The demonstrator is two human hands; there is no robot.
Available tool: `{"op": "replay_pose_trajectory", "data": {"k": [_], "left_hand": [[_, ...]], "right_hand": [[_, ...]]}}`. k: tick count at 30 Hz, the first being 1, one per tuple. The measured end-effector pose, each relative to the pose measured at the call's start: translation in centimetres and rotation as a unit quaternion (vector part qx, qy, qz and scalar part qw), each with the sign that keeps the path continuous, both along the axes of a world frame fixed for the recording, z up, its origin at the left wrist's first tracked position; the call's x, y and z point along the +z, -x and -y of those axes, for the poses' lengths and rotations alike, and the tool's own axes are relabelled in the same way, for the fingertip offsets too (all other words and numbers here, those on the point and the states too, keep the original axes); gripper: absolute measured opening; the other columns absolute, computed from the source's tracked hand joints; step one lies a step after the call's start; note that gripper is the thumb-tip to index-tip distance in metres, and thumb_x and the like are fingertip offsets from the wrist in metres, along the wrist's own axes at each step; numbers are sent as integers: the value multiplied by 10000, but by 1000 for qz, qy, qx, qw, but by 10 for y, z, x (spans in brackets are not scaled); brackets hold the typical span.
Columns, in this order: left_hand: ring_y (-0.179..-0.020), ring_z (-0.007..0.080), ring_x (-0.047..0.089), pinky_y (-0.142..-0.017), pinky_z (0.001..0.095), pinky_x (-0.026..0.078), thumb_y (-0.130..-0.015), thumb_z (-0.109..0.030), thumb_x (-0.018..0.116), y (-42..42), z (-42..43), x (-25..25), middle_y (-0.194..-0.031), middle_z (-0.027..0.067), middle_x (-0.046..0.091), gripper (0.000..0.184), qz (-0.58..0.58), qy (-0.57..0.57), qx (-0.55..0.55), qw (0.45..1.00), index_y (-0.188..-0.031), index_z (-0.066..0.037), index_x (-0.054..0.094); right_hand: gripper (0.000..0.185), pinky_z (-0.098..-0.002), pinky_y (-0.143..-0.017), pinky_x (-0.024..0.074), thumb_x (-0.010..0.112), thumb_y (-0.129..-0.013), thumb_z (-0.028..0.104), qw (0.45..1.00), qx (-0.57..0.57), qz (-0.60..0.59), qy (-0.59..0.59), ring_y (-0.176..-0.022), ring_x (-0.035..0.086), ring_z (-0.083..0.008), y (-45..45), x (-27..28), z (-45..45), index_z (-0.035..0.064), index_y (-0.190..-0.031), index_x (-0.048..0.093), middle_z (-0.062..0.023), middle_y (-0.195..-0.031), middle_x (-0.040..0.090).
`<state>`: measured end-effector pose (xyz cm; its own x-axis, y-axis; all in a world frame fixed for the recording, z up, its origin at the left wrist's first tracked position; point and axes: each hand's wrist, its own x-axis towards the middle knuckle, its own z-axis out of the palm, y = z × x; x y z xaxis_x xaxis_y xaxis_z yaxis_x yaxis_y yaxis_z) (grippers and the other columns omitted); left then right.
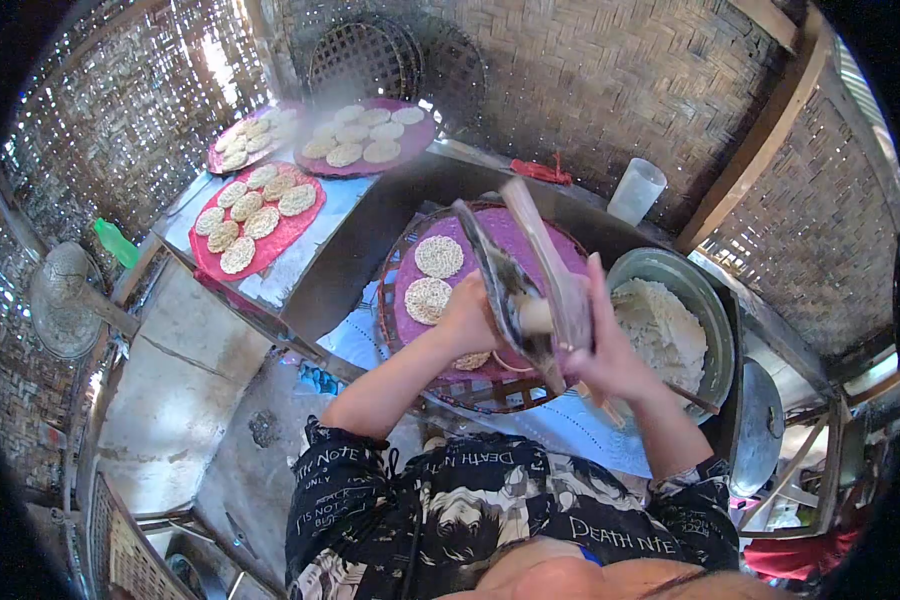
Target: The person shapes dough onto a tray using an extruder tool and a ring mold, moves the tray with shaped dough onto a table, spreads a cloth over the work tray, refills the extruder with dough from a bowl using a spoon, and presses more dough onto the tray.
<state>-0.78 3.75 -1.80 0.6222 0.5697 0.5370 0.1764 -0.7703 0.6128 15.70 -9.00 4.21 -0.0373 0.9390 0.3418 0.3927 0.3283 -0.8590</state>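
Note:
A wooden hand press (570,302) stands tilted between my hands, above a round woven tray (382,300) lined with purple cloth (480,225). Its dark worn board (497,275) is in my left hand (472,318), fingers wrapped around its edge. My right hand (610,345) grips the paler board, with a short light cylinder (536,316) between the two boards. On the cloth, left of the press, lie two round lacy noodle-like discs (438,257). Another disc (472,361) shows partly below my left hand. The press hides part of the tray.
A large basin (722,310) of white dough (660,325) stands at my right, with a stick on its rim. A clear plastic cup (637,190) is behind it. Cloth-covered trays (308,222) with several discs sit at the back left. A pot lid (758,420) leans at far right.

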Motion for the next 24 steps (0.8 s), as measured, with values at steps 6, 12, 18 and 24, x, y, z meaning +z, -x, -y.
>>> {"op": "replay_pose_trajectory", "data": {"k": [6,12,18,24], "left_hand": [[-1152,264,458,-993,367,346,-619,-261,723,23,-21,47,-1174,100,531,861,-61,176,-178,966,-1345,-65,303],[-1274,328,316,-1056,481,234,-671,-101,678,19,-58,94,-1316,129,393,908,350,469,-561,585,-1396,-50,134],[-1045,288,537,-951,456,394,-826,-452,549,-31,-76,33,-1045,110,586,495,405,613,-422,531,-1104,-45,510],[-834,266,574,-780,398,461,-787,-660,422,-50,-74,-15,-796,54,581,598,461,685,-323,462,-883,-87,564]], "right_hand": [[901,-417,-902,381,481,-718,705,874,195,-263,360,-1055,491,-305,-39,-35,9,64,-1325,300,-186,-1168,473],[1023,-425,-899,398,408,-707,757,804,226,-341,431,-1045,505,-289,-17,0,28,-23,-1349,242,-200,-1176,483],[1042,-435,-915,392,247,-722,796,793,144,-295,514,-1029,529,-324,-54,-5,28,-57,-1318,279,-232,-1154,505],[867,-380,-791,494,254,-797,720,798,74,-242,547,-886,600,-294,-81,-22,21,-34,-1186,431,-199,-1037,575]]}}
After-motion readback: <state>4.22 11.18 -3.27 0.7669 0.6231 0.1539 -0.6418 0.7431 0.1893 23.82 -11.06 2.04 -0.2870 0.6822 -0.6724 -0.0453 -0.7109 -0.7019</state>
